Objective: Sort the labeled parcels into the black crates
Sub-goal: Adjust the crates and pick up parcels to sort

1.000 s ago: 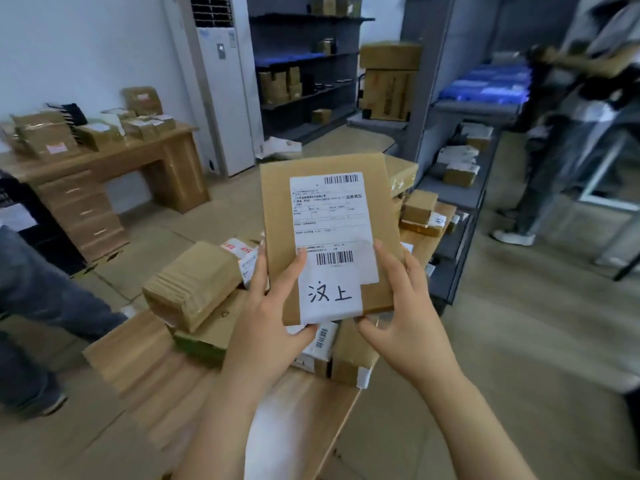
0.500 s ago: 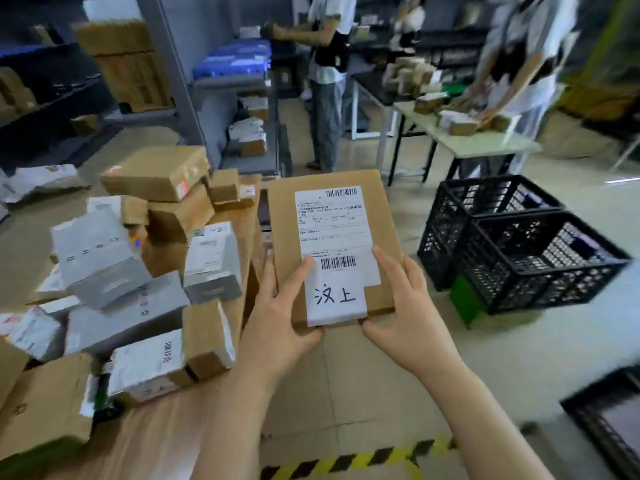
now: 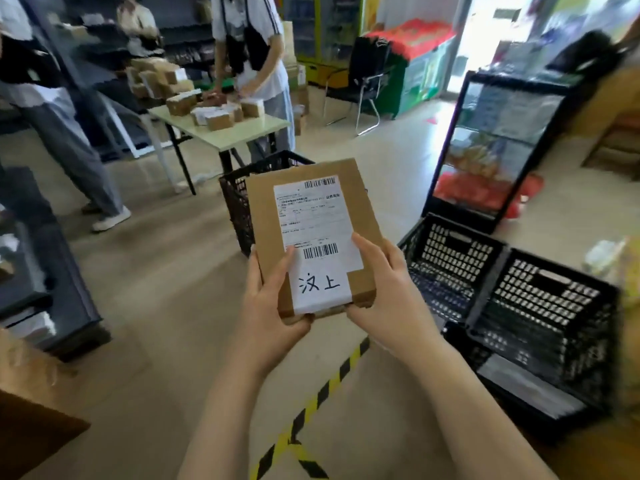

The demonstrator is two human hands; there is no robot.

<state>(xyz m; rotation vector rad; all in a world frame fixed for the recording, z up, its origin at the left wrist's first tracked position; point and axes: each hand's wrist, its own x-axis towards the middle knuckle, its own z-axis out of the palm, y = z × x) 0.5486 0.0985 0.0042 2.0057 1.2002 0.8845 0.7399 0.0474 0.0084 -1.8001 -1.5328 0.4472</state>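
I hold a flat brown cardboard parcel upright in front of me, its white shipping label with barcodes and handwritten characters facing me. My left hand grips its lower left corner, thumb on the label. My right hand grips the lower right edge, thumb on the label too. Black crates stand on the floor: one behind the parcel, partly hidden by it, and two side by side at the right, the nearer-left crate and the right crate.
A person stands at a pale folding table loaded with small boxes, behind the far crate. Another person's legs are at the left. A black display rack stands at the right. Yellow-black tape crosses the floor. A dark shelf unit lies left.
My view has swung right, away from the parcel-heaped table towards the crates. Both hands keep the same hold on the parcel, which now tilts slightly left.
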